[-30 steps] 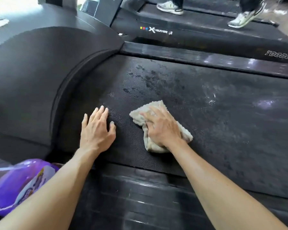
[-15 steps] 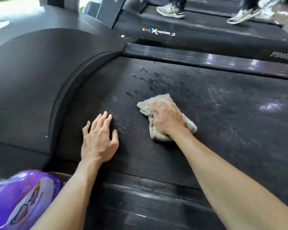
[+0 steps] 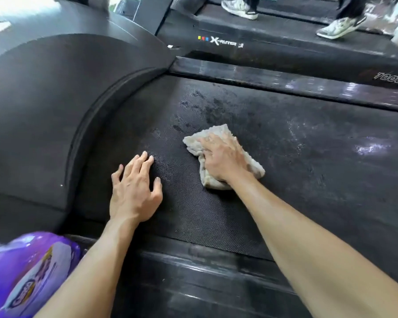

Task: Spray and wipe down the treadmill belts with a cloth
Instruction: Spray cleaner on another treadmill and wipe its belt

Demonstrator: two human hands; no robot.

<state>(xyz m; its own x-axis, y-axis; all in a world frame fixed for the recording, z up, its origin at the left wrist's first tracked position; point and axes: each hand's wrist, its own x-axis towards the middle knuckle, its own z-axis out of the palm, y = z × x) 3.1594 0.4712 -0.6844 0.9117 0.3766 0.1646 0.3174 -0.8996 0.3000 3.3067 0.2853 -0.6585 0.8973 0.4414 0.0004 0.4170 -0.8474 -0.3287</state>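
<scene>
The right hand [image 3: 223, 157] presses one cloth [image 3: 218, 154] flat on the treadmill belt [image 3: 308, 157], fingers spread over it and perhaps curling at its edge. Wet spray patches [image 3: 207, 104] lie just beyond its fingertips, toward the belt's far edge. The left hand [image 3: 133, 187], fingers straight, rests on the belt beside it, nearer the front hood [image 3: 55, 99]. One purple bottle [image 3: 25, 274] sits at the near rail.
</scene>
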